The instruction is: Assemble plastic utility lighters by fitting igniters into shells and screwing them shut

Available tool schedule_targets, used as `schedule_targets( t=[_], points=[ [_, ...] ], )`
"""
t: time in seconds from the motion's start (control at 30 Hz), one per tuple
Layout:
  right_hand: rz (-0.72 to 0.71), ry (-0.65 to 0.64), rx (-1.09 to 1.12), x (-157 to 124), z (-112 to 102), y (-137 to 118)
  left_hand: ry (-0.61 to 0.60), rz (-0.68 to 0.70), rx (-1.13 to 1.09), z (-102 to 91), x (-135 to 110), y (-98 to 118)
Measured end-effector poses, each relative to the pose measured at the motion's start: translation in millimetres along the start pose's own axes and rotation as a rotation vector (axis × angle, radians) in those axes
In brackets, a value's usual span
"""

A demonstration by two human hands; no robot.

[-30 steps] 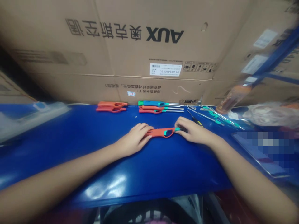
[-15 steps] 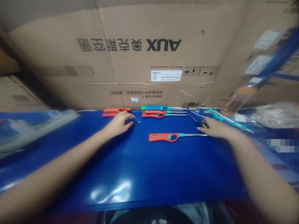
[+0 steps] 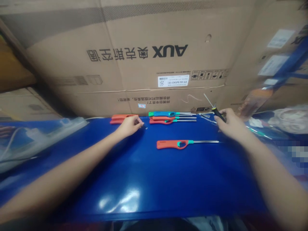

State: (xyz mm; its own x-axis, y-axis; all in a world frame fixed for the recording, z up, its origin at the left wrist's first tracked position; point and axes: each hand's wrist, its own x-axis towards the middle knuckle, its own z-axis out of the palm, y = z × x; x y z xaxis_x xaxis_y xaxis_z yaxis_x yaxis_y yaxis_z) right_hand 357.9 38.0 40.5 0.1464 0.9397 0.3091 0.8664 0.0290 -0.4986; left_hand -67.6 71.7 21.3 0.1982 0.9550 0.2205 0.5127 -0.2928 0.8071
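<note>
My right hand (image 3: 229, 122) is closed round the black and yellow handle of a screwdriver (image 3: 218, 113), whose thin metal shaft points up and to the left. On the left, the fingers of my left hand (image 3: 131, 125) are drawn together in a pinch; whatever they hold, if anything, is too small to make out. Tiny metal pieces, perhaps screws (image 3: 146, 128), lie just right of those fingertips. Between my hands, nearer to me, an orange long-nosed lighter (image 3: 172, 144) lies flat with its metal tube to the right.
Several lighters (image 3: 163, 114), blue and orange, lie in a row at the back of the blue table (image 3: 154, 179). Orange lighter shells (image 3: 115, 118) are behind my left hand. A bottle (image 3: 255, 102) and a plastic bag (image 3: 291, 120) stand right; a large carton (image 3: 137, 70) walls the back.
My right hand has lifted the screwdriver off the table, its tip now higher. My left fingers have closed together near the tiny metal pieces. The view has shifted slightly.
</note>
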Motion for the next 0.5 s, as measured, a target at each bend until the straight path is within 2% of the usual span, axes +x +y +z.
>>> schedule_targets(
  t=[0.07, 0.13, 0.27, 0.3, 0.4, 0.5],
  points=[
    [0.024, -0.006, 0.353, -8.7, 7.6, -19.1, -0.021, -0.02, -0.15, 12.5, -8.3, 11.9],
    [0.031, -0.099, 0.586, -20.7, 16.0, -39.6, -0.07, -0.033, -0.291, 30.9, -21.3, 25.4],
    [0.063, -0.221, 0.784, -45.4, 24.4, -69.1, -0.143, -0.083, -0.517, 65.0, -50.8, 45.0],
    [0.064, -0.232, 0.824, -50.0, 25.0, -73.1, -0.16, -0.14, -0.671, 70.1, -56.2, 47.1],
    [0.061, -0.258, 0.982, -58.1, 26.8, -78.6, -0.178, -0.231, -0.911, 77.3, -62.9, 46.4],
    [0.066, -0.261, 1.136, -60.6, 32.0, -79.4, -0.182, -0.257, -0.969, 78.8, -59.2, 39.1]
  ],
)
